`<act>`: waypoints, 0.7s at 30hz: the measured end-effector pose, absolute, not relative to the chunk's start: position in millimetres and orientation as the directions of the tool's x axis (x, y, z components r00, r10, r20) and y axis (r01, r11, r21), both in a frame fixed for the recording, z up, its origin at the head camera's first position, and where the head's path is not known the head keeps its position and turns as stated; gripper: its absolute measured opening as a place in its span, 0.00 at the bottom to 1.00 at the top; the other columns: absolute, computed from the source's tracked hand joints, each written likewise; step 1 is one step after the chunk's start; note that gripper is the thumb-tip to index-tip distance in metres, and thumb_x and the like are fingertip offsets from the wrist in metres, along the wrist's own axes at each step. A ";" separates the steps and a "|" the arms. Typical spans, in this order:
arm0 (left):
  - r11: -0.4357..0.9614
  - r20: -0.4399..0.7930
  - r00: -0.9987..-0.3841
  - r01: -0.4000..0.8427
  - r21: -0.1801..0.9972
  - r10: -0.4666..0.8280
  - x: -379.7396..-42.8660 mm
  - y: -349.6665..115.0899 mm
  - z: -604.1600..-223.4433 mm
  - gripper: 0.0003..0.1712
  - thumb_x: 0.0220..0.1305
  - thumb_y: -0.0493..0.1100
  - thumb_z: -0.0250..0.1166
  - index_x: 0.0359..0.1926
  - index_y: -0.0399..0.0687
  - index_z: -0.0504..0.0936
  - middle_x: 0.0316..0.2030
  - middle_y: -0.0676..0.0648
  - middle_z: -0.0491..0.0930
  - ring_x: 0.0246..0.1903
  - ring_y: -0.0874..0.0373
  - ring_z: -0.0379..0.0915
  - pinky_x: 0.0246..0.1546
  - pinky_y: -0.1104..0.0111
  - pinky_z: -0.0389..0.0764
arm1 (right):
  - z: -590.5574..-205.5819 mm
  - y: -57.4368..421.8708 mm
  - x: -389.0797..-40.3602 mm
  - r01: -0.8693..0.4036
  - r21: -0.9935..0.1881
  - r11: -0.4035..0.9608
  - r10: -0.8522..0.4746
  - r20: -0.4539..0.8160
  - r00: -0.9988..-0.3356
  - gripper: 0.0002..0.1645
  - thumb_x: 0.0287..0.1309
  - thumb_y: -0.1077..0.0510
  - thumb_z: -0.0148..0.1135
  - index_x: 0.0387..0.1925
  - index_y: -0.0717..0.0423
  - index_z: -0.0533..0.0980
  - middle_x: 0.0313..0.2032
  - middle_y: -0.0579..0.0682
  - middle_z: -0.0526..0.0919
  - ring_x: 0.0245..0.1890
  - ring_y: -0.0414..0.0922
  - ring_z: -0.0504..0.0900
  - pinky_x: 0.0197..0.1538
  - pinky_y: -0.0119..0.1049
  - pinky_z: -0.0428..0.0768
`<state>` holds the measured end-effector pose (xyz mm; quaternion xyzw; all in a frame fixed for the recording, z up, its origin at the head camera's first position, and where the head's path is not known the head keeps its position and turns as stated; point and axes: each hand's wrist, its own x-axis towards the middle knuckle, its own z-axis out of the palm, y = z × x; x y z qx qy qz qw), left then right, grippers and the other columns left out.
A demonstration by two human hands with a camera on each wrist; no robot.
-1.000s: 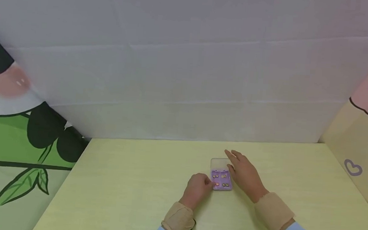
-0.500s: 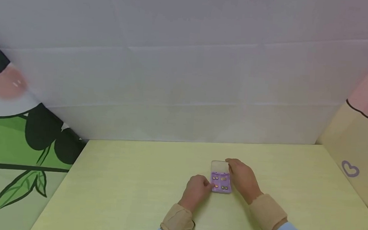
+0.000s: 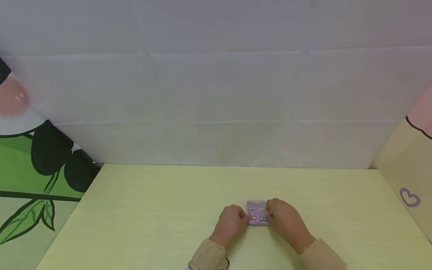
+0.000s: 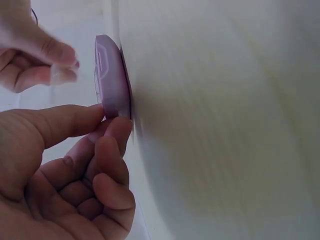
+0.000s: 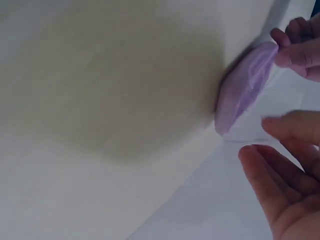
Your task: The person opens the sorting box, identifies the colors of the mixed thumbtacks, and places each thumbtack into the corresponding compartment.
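A small flat purple case [image 3: 258, 223] lies on the table, with several tiny round gold-coloured pieces in pairs inside it. My left hand [image 3: 230, 223] pinches its near left corner between thumb and forefinger; the left wrist view shows the case [image 4: 114, 82] edge-on. At the right side, my right hand [image 3: 288, 221] holds the clear lid by its edge, raised over the case. A bit of that clear lid [image 4: 62, 75] shows between the right fingertips in the left wrist view. From the right wrist, the lid is a faint sheet standing out from the purple case [image 5: 242, 92].
The pale yellow table [image 3: 138, 221] spreads around both hands. A white sheet-like wall [image 3: 219, 89] stands behind it. Printed panels flank it: a green and black one [image 3: 53, 153] on the left, a cream one [image 3: 423, 179] with a heart on the right.
My right hand has gone from straight fingers beside the lid to gripping its edge, then moved nearer to me. The lid has swung up from behind the case and over it. The left hand stays put.
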<state>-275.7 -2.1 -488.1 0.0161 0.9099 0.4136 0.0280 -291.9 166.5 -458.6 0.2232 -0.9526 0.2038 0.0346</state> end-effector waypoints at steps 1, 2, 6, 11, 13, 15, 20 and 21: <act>0.660 -0.031 -0.998 0.013 0.751 0.055 -276.1 -2.5 -488.5 0.15 0.52 0.34 0.63 0.11 0.35 0.79 0.13 0.49 0.74 0.14 0.63 0.61 0.15 0.72 0.65 | -460.0 167.2 -290.0 -0.442 -0.372 0.816 -0.422 0.138 -0.896 0.11 0.49 0.71 0.63 0.20 0.58 0.72 0.22 0.48 0.76 0.24 0.41 0.67 0.29 0.40 0.76; 0.664 0.001 -0.998 0.045 0.746 0.066 -276.4 -3.5 -490.2 0.15 0.51 0.34 0.63 0.10 0.36 0.78 0.12 0.50 0.73 0.14 0.64 0.60 0.14 0.73 0.65 | -461.9 167.8 -288.6 -0.448 -0.369 0.814 -0.433 0.128 -0.892 0.11 0.49 0.71 0.63 0.20 0.57 0.72 0.23 0.48 0.77 0.24 0.41 0.68 0.30 0.41 0.77; 0.687 0.051 -0.996 0.089 0.721 0.076 -275.5 -4.3 -489.4 0.12 0.50 0.33 0.61 0.13 0.35 0.81 0.13 0.45 0.78 0.14 0.62 0.64 0.16 0.69 0.71 | -467.8 169.6 -284.2 -0.469 -0.369 0.803 -0.454 0.132 -0.881 0.11 0.50 0.71 0.63 0.19 0.57 0.74 0.24 0.50 0.82 0.26 0.42 0.74 0.33 0.43 0.82; 0.711 -0.001 -0.998 0.050 0.701 0.070 -273.5 -3.9 -484.9 0.11 0.55 0.35 0.64 0.21 0.32 0.85 0.22 0.40 0.86 0.21 0.57 0.74 0.25 0.62 0.80 | -474.9 171.6 -280.1 -0.473 -0.350 0.808 -0.459 0.128 -0.879 0.02 0.50 0.70 0.64 0.27 0.63 0.80 0.35 0.60 0.87 0.38 0.53 0.83 0.45 0.49 0.85; 0.721 -0.017 -0.997 0.042 0.692 0.075 -273.0 -3.5 -484.2 0.10 0.56 0.35 0.64 0.23 0.32 0.86 0.24 0.39 0.87 0.23 0.56 0.75 0.28 0.61 0.81 | -478.4 172.5 -278.4 -0.475 -0.340 0.812 -0.462 0.123 -0.878 0.04 0.51 0.70 0.64 0.31 0.66 0.81 0.39 0.63 0.87 0.43 0.56 0.83 0.48 0.50 0.84; 0.725 -0.019 -0.996 0.047 0.687 0.083 -273.2 -3.4 -484.8 0.11 0.56 0.36 0.64 0.23 0.33 0.86 0.24 0.40 0.87 0.23 0.57 0.75 0.27 0.61 0.81 | -481.1 173.1 -276.9 -0.477 -0.334 0.813 -0.462 0.127 -0.878 0.07 0.51 0.69 0.64 0.34 0.67 0.82 0.41 0.63 0.87 0.45 0.57 0.82 0.50 0.51 0.83; 0.743 0.002 -0.995 0.079 0.665 0.104 -271.5 -10.1 -488.6 0.11 0.57 0.38 0.64 0.26 0.33 0.87 0.26 0.40 0.88 0.25 0.54 0.78 0.29 0.60 0.82 | -483.1 177.8 -274.4 -0.480 -0.332 0.812 -0.451 0.165 -0.877 0.11 0.54 0.63 0.64 0.39 0.66 0.82 0.43 0.63 0.86 0.46 0.57 0.82 0.50 0.54 0.82; 0.752 0.001 -0.995 0.079 0.654 0.103 -269.9 -13.4 -488.4 0.12 0.58 0.40 0.64 0.29 0.33 0.86 0.29 0.40 0.88 0.28 0.53 0.78 0.32 0.59 0.82 | -481.7 180.6 -273.8 -0.465 -0.337 0.819 -0.433 0.170 -0.885 0.13 0.54 0.62 0.64 0.40 0.66 0.82 0.44 0.64 0.86 0.46 0.58 0.81 0.50 0.55 0.82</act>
